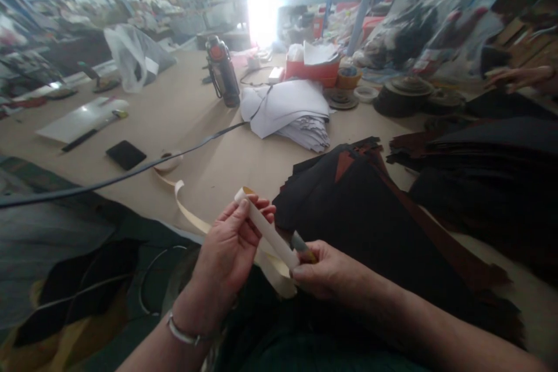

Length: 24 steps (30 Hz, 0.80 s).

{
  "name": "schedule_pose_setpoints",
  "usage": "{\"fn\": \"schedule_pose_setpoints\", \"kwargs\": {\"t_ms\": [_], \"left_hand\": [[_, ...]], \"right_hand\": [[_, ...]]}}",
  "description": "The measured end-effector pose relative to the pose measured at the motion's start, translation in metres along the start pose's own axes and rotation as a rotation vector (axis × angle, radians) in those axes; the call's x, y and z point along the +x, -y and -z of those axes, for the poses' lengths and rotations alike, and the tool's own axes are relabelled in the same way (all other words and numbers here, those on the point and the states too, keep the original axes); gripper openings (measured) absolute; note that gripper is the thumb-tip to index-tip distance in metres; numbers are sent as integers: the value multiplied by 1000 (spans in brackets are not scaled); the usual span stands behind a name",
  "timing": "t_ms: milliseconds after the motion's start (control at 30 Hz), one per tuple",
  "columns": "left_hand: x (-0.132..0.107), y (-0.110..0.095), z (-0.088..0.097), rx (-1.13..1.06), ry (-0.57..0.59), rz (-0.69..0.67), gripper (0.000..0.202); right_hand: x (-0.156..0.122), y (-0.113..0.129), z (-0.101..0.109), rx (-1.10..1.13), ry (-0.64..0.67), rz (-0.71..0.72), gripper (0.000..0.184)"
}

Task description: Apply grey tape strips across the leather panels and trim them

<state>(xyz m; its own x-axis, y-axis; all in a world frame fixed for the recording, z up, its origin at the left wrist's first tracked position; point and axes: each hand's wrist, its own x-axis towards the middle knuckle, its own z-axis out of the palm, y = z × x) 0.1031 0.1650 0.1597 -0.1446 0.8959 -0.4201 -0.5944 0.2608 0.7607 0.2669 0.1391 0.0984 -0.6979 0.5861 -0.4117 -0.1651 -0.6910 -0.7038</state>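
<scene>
A pale strip of tape [272, 232] is stretched between my two hands. My left hand [231, 238] pinches its upper end between thumb and fingers, where the strip folds over in a loop. Lower right, my right hand [325, 273] grips the other end. It also holds a small tool [300, 244] with a flat grey tip and a yellow part; its exact kind I cannot make out. Slack tape curls below the hands, and a longer pale length [189, 215] runs back left towards a tape roll [168, 161] on the table.
Black and brown cut sheets [349, 203] are stacked at right, with white sheets [288, 110] behind. A bottle [223, 72] stands near a red box [311, 70]. A dark cord [196, 145] crosses the table [226, 168]. Another person's hand [518, 77] is far right.
</scene>
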Motion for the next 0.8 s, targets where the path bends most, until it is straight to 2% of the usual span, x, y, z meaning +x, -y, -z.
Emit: {"fn": "schedule_pose_setpoints", "kwargs": {"t_ms": [67,133,267,333,433,500,600,700,800], "left_hand": [[6,-8,5,25,-24,-70,13],[11,-12,9,63,4,-127,9],[9,-6,26,202,18,-260,16],[1,5,40,390,-26,-335,21],[-16,31,66,867,-19,-346,27],[-23,50,79,1007,32,-336,27],[-23,69,86,1075,64,-353,31],[-15,67,84,1103,96,-364,15],[-11,50,84,1082,53,-378,20]], "right_hand": [[-4,7,3,-16,-28,24,27],[-6,15,6,4,-66,83,28],[0,26,14,91,-118,193,37],[3,28,18,110,-140,235,38],[5,28,21,106,-152,269,40],[5,26,21,99,-146,270,40],[5,22,21,81,-121,251,40],[5,20,21,53,-125,248,39],[4,21,22,22,-153,272,38]]}}
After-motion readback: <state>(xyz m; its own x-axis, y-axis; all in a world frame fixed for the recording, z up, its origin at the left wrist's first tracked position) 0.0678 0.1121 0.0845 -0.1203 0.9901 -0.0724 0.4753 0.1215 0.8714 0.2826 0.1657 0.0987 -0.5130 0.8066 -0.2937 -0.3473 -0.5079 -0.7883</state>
